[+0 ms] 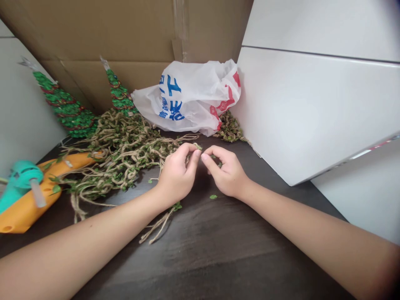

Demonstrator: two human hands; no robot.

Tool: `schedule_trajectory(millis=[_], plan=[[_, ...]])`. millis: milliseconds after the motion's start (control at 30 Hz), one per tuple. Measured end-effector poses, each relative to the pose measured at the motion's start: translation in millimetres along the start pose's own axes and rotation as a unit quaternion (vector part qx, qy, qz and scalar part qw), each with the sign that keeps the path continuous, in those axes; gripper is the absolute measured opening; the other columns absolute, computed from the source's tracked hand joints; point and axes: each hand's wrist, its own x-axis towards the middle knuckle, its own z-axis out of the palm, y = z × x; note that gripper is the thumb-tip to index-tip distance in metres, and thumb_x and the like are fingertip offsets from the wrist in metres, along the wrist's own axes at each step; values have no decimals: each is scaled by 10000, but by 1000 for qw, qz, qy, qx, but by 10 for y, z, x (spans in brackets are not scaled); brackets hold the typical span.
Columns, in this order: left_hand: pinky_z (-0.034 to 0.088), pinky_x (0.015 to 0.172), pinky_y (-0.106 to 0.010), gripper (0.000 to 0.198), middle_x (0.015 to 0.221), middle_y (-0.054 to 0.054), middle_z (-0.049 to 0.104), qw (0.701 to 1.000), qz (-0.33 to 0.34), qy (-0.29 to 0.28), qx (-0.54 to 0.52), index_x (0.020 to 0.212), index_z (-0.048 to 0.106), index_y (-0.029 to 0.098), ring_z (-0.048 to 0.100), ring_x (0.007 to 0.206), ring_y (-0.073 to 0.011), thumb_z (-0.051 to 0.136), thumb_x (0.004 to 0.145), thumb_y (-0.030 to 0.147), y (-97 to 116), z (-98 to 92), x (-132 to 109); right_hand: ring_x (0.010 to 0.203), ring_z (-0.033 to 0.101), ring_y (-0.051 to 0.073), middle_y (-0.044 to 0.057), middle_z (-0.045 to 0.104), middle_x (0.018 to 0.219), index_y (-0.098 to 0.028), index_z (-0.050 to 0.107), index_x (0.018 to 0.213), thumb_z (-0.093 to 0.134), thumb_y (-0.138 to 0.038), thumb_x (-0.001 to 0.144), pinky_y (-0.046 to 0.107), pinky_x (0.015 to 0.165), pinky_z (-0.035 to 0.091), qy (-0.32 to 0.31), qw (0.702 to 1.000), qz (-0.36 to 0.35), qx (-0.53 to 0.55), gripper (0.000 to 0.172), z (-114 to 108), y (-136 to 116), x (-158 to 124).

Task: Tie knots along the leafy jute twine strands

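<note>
Both hands [178,171] pinch rough, leafy twine [198,146] above the dark, wood-grained tabletop [203,250].

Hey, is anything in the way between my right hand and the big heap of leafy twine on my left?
Yes: your left hand stands between your right hand and the heap of leafy twine. The white bag sits farther back, outside that path.

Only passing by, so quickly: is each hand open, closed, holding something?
Left hand: closed, pinching leafy twine.
Right hand: curled inward; can't tell whether it's closed on anything.
</note>
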Motion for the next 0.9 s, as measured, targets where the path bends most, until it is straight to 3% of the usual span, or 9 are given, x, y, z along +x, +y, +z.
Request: schedule_trajectory(millis=[167, 367, 567, 767, 900], plan=[[434, 640, -259, 148, 758, 4, 659, 1000, 7, -29, 10, 899, 618, 172, 568, 642, -113, 523, 980, 251, 29, -12, 4, 651, 516, 133, -17, 549, 658, -196, 557, 749, 516, -347, 983, 295, 666, 412, 21, 1000, 19, 0, 282, -8, -2, -6], [424, 585, -259, 115, 698, 13, 638, 1000, 4, 16, -10, 877, 596, 182, 569, 586, -110, 594, 942, 277, 26, -11, -25, 631, 493, 130, -22, 528, 635, -198, 530, 725, 503, -364, 989, 298, 653, 398, 25, 999, 24, 4, 313, -8, 1, -8], [396, 561, -258, 136, 640, 38, 583, 998, -28, -41, -26, 835, 476, 209, 544, 555, -111, 567, 933, 230, -21, 17, -30, 623, 500, 130, -24, 536, 630, -203, 525, 723, 510, -392, 989, 302, 647, 408, 27, 999, 32, 20, 327, -3, 6, 7], [367, 553, -258, 161, 633, 44, 554, 999, -17, -40, -13, 817, 470, 210, 513, 544, -107, 575, 932, 251, -32, 19, -17, 523, 481, 119, -41, 482, 578, -226, 478, 749, 475, -457, 1005, 294, 555, 414, 66, 994, 44, 72, 345, 10, 48, -18], [365, 565, -262, 77, 628, 67, 540, 999, -21, -35, -8, 980, 479, 217, 494, 514, -99, 543, 939, 208, -6, 13, -19, 477, 476, 113, -51, 458, 587, -247, 428, 799, 434, -490, 1014, 285, 495, 413, 110, 985, 47, 125, 325, 36, 90, -25]])
